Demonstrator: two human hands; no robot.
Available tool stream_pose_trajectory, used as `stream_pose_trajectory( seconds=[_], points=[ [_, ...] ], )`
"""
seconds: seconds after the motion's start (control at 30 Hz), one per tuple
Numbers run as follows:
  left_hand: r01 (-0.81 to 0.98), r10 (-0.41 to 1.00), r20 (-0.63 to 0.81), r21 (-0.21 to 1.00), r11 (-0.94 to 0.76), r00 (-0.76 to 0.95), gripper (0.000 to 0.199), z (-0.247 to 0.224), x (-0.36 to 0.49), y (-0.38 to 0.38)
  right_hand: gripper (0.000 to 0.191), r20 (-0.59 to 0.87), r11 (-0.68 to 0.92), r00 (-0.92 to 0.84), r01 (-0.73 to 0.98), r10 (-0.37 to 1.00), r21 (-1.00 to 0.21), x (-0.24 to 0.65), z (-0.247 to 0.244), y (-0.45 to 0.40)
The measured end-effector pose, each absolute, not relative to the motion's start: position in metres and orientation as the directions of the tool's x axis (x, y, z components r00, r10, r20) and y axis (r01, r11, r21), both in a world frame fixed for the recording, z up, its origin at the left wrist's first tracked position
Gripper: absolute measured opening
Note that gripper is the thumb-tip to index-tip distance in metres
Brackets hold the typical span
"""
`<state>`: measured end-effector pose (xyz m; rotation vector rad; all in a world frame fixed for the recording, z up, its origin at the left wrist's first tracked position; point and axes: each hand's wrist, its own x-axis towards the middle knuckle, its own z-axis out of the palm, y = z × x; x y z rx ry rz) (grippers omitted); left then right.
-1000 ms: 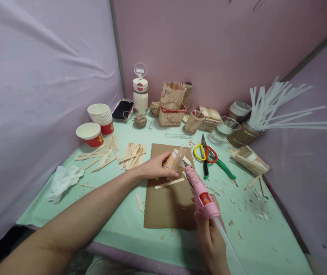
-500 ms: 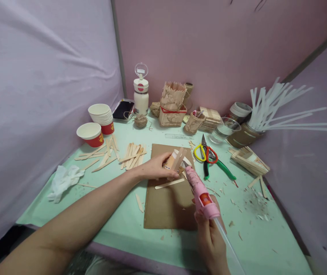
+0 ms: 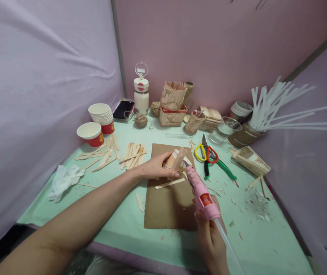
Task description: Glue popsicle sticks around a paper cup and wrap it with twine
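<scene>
My left hand (image 3: 163,167) is closed around a paper cup (image 3: 170,160), which it holds tilted above a brown cardboard sheet (image 3: 166,210). Wooden craft sticks (image 3: 180,158) lie along the cup's side. My right hand (image 3: 211,233) grips a pink hot glue gun (image 3: 199,187) with a clear glue stick (image 3: 229,244) coming out of its back. The gun's nozzle points at the cup, close to the sticks; whether it touches them I cannot tell. A loose craft stick (image 3: 169,183) rests on the cardboard just below the cup.
Scissors (image 3: 206,152) and green-handled pliers (image 3: 222,168) lie right of the cardboard. Craft sticks (image 3: 133,154), paper cups (image 3: 90,135) and a crumpled tissue (image 3: 66,181) are at left. Behind stand a bottle (image 3: 141,99), a twine ball (image 3: 141,121) and a holder of glue sticks (image 3: 243,135).
Almost nothing differs. The glue gun's nozzle has shifted very slightly against the cup, and the view has moved a touch.
</scene>
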<state>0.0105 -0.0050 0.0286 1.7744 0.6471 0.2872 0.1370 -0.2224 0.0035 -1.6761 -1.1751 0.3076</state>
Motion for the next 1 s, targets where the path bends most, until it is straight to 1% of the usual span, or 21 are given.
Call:
stream_pose_trajectory(
  seconds=[0.23, 0.47, 0.57, 0.63, 0.73, 0.8, 0.83, 0.9, 0.93, 1.0],
  points=[
    [0.266, 0.56, -0.124, 0.947, -0.179, 0.819, 0.075, 0.029, 0.01, -0.005, 0.039, 0.302, -0.015, 0.506, 0.529, 0.808, -0.848, 0.137, 0.004, -0.222],
    [0.245, 0.553, -0.122, 0.958, -0.153, 0.824, 0.074, 0.026, 0.01, -0.004, 0.039, 0.315, -0.032, 0.512, 0.56, 0.799, -0.828, 0.135, 0.007, -0.226],
    [0.228, 0.552, -0.114, 0.963, -0.141, 0.826, 0.075, 0.024, 0.01, -0.003, 0.039, 0.304, -0.078, 0.515, 0.595, 0.802, -0.8, 0.138, 0.01, -0.23],
    [0.215, 0.556, -0.115, 0.969, -0.119, 0.823, 0.077, 0.024, 0.01, -0.001, 0.038, 0.324, -0.121, 0.528, 0.644, 0.785, -0.755, 0.149, 0.01, -0.234],
    [0.202, 0.595, -0.109, 0.975, -0.092, 0.796, 0.074, 0.027, 0.008, 0.003, 0.043, 0.39, -0.225, 0.56, 0.737, 0.731, -0.637, 0.186, 0.005, -0.241],
    [0.198, 0.635, -0.107, 0.977, -0.074, 0.765, 0.071, 0.029, 0.006, 0.005, 0.058, 0.446, -0.31, 0.535, 0.819, 0.718, -0.483, 0.218, 0.001, -0.247],
    [0.196, 0.654, -0.11, 0.979, -0.06, 0.748, 0.069, 0.029, 0.006, 0.006, 0.063, 0.449, -0.394, 0.547, 0.831, 0.706, -0.393, 0.233, -0.002, -0.251],
    [0.179, 0.682, -0.117, 0.984, -0.021, 0.722, 0.067, 0.027, 0.005, 0.008, 0.067, 0.399, -0.59, 0.619, 0.78, 0.677, -0.209, 0.259, -0.007, -0.261],
    [0.16, 0.69, -0.118, 0.987, 0.003, 0.714, 0.065, 0.025, 0.005, 0.009, 0.067, 0.372, -0.664, 0.662, 0.734, 0.651, -0.142, 0.268, -0.011, -0.266],
    [0.105, 0.702, -0.116, 0.993, 0.059, 0.703, 0.064, 0.02, 0.007, 0.011, 0.065, 0.315, -0.744, 0.721, 0.665, 0.617, -0.066, 0.28, -0.017, -0.276]
  ],
)
